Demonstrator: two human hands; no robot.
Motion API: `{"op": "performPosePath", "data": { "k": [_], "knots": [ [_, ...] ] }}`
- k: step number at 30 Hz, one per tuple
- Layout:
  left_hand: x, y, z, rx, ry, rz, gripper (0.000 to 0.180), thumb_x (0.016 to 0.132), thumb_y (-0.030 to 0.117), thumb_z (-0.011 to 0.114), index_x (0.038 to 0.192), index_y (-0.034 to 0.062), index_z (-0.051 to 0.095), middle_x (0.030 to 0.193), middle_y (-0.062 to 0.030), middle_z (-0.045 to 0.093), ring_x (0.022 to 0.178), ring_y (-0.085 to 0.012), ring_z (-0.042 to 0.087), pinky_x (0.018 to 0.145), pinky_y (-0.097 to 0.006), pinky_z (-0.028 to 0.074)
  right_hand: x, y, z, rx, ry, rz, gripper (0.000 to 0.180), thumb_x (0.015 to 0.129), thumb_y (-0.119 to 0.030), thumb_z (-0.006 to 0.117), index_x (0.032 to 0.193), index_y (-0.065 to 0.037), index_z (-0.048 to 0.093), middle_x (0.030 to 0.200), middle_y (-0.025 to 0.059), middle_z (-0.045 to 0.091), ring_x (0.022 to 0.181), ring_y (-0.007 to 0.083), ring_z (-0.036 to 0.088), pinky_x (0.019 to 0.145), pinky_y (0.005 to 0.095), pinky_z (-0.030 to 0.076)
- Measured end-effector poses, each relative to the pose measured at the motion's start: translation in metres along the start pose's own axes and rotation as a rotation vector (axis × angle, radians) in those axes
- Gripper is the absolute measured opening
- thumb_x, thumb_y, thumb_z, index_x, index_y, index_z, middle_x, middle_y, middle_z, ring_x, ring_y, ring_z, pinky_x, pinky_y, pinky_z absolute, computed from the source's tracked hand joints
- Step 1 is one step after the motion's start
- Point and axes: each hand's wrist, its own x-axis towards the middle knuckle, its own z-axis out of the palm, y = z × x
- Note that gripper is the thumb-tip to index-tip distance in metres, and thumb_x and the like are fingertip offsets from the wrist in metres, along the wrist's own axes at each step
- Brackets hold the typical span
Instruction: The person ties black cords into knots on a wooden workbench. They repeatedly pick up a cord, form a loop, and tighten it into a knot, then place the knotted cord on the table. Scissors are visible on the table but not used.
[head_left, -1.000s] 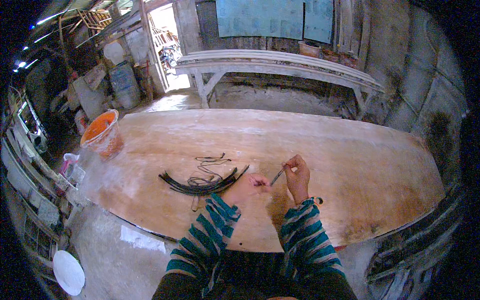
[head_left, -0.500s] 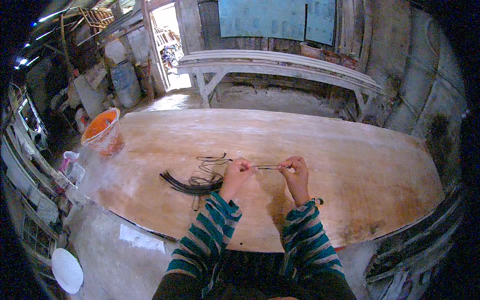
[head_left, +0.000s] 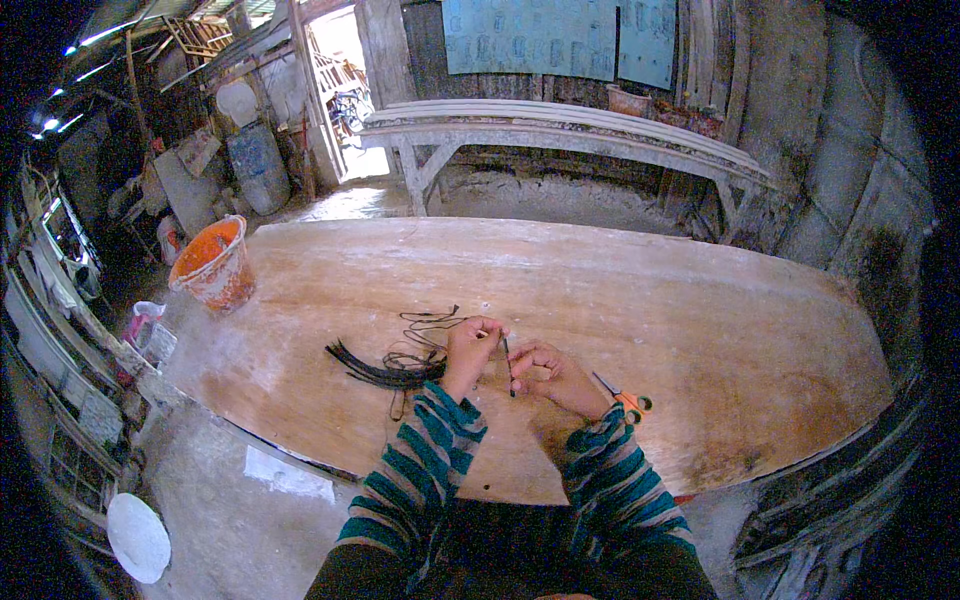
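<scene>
A short piece of black cord (head_left: 508,362) hangs between my hands, slanting down over the wooden table. My left hand (head_left: 472,355) is closed, pinching its upper end between thumb and fingertips. My right hand (head_left: 552,374) has its fingers curled, with the tips closed on the cord near the lower end. Left of my left hand lies a bundle of black cords (head_left: 375,368), partly hidden behind that wrist. Loops of thinner dark string (head_left: 428,318) spread on the wood just above it. Beside my right wrist rest scissors (head_left: 625,398) with orange and black handles.
The wide plywood table (head_left: 720,330) fills the middle. An orange bucket (head_left: 218,272), smeared white, stands at its far left. Behind it runs a long whitish bench (head_left: 560,128). A white round lid or dish (head_left: 138,538) is low at left, above a grey floor.
The cord, stretched level between my hands before, now slants steeply downward. My right hand has moved left and lower, turning inward, and more of the scissors shows beside its wrist.
</scene>
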Motion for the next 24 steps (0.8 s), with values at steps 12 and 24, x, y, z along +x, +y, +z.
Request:
{"op": "performPosePath", "data": {
  "k": [12,24],
  "knots": [
    [-0.033,0.024,0.026,-0.149,-0.870,0.026,0.020,0.084,0.027,0.055,0.085,0.0075,0.057,0.067,0.0025,0.050,0.058,-0.0056,0.045,0.052,-0.020,0.037,0.011,0.021,-0.041,-0.594,0.899,-0.306,0.015,0.074,-0.004,0.062,0.069,-0.004,0.047,0.066,0.0032,0.050,0.063,0.0123,0.048,0.059,0.0254,0.041],
    [-0.013,0.022,0.007,-0.028,-0.303,-0.030,0.013,0.079,0.019,0.060,0.077,0.0063,0.058,0.073,0.0019,0.054,0.061,-0.0057,0.046,0.051,-0.020,0.037,0.008,0.022,-0.039,-0.531,0.855,-0.327,0.005,0.074,-0.010,0.063,0.076,-0.006,0.063,0.084,0.0058,0.055,0.081,0.0165,0.053,0.071,0.0267,0.043]
  ]
}}
